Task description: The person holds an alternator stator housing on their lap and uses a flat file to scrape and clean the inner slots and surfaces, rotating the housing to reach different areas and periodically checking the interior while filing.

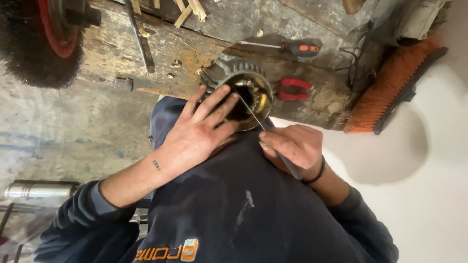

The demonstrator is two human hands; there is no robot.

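Steel and brass made up the round toothed housing (243, 90) just above the centre of the frame, resting at the edge of a worn wooden bench (146, 53). The left hand (195, 134) lay spread over its open mouth, fingers pressed on the rim and not closed round anything. The right hand (292, 146), right of centre, was closed round the handle of a thin metal pick (253, 114), whose tip reached into the housing's dark hollow. What sat inside beyond a brassy inner ring could not be made out. The housing looked heavy, rigid and probably greasy, so the toothed outer rim seemed the surest place to grip it; the pick looked light and stiff. Further out on the bench lay red-handled pliers (292, 89), and a screwdriver (287, 47) above them. An orange-bristled brush (395, 87) leaned at the right, and a wire wheel (34, 44) filled the upper left corner.
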